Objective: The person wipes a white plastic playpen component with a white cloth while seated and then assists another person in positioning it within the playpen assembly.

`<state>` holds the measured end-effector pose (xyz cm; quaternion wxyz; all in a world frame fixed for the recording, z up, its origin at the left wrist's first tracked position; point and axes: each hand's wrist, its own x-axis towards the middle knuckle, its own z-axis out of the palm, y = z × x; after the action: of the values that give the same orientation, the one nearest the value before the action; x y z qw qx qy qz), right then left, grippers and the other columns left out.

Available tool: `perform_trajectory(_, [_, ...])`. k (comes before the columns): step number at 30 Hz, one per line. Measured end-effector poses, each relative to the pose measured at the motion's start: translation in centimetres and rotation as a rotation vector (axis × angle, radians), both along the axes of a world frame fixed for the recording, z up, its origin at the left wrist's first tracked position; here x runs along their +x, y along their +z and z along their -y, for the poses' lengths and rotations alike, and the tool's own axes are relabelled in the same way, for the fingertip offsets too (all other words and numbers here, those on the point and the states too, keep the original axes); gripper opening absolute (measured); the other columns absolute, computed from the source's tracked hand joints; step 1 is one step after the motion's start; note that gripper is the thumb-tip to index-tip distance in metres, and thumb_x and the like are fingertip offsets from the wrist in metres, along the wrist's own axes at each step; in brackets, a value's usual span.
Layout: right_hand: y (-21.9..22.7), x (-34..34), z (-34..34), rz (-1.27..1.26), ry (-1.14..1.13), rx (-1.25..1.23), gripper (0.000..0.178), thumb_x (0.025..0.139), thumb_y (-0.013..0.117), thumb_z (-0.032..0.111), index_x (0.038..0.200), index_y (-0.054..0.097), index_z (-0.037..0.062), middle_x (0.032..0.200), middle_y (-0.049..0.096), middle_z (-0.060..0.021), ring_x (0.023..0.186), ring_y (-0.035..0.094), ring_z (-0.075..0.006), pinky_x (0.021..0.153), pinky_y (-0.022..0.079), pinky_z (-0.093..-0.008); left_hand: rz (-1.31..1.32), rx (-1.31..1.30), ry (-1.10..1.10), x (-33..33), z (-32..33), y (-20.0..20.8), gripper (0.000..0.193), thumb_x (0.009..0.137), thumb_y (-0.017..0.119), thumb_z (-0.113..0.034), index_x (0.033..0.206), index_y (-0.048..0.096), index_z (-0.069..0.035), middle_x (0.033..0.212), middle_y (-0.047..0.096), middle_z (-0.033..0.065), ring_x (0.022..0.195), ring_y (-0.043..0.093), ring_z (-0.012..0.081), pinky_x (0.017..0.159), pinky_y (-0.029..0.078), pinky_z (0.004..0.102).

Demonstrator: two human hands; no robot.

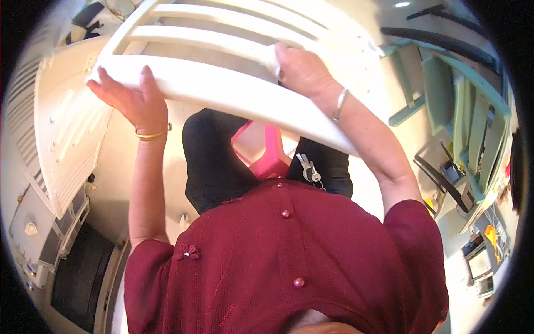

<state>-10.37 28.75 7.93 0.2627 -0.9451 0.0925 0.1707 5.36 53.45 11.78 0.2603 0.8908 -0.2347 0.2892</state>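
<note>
A large white slatted panel [222,83], with a broad curved rail at its near side, lies across the upper middle, above my knees. My left hand [130,103] rests against the rail's left end, thumb and fingers spread apart. Farther right, my right hand [306,72] reaches over the rail with its fingers closed. Something small and white, perhaps a cloth, shows at its fingertips against a slat; glare makes its kind unclear. Beneath me is a pink stool [270,153], partly hidden by my legs.
To the left stands another white panel [69,128] with slots and slats. Green furniture frames [467,111] stack up on the right, near a dark-framed piece [445,178]. A dark rectangular thing [80,278] sits at lower left. Keys [310,170] hang at my waist.
</note>
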Motion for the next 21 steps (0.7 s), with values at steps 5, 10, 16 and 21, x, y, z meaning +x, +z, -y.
perform_trajectory(5, [2.4,-3.9,-2.6,0.204,0.000,0.011,0.014,0.079,0.052,0.007,0.091,0.050,0.0008,0.081,0.062,-0.0206,0.074,0.062,-0.0383,0.067,0.050,-0.0485,-0.229,0.749,-0.589,-3.8,1.6,8.1,0.079,0.072,0.072,-0.022,0.140,0.033,-0.012,0.145,0.033,0.0121,0.135,0.025,0.0329,0.110,0.018,0.0500])
perform_trajectory(10, [3.7,-8.4,-6.2,0.363,0.127,-0.021,0.015,0.087,0.045,0.009,0.093,0.054,-0.0008,0.079,0.062,-0.0196,0.075,0.064,-0.0344,0.063,0.052,-0.0441,-0.575,0.977,-0.712,-10.1,0.8,7.2,0.069,0.073,0.070,-0.033,0.132,0.043,-0.009,0.130,0.048,0.0172,0.120,0.045,0.0359,0.101,0.034,0.0431])
perform_trajectory(16, [4.5,-11.5,-8.8,0.469,0.192,-0.060,0.014,0.082,0.053,0.011,0.091,0.054,0.0009,0.080,0.061,-0.0166,0.074,0.063,-0.0331,0.064,0.052,-0.0420,-0.617,1.107,-0.615,-15.2,1.3,7.4,0.036,0.074,0.066,-0.039,0.094,0.059,-0.009,0.087,0.066,0.0139,0.085,0.063,0.0330,0.076,0.049,0.0430])
perform_trajectory(21, [6.2,-13.9,-6.1,0.491,0.281,-0.051,0.018,0.076,0.059,0.015,0.092,0.054,0.0077,0.082,0.060,-0.0129,0.072,0.062,-0.0319,0.063,0.050,-0.0420,-0.475,1.088,-0.562,-17.1,0.2,7.8,0.028,0.076,0.063,-0.032,0.093,0.060,-0.009,0.086,0.066,0.0142,0.082,0.064,0.0326,0.072,0.050,0.0434])
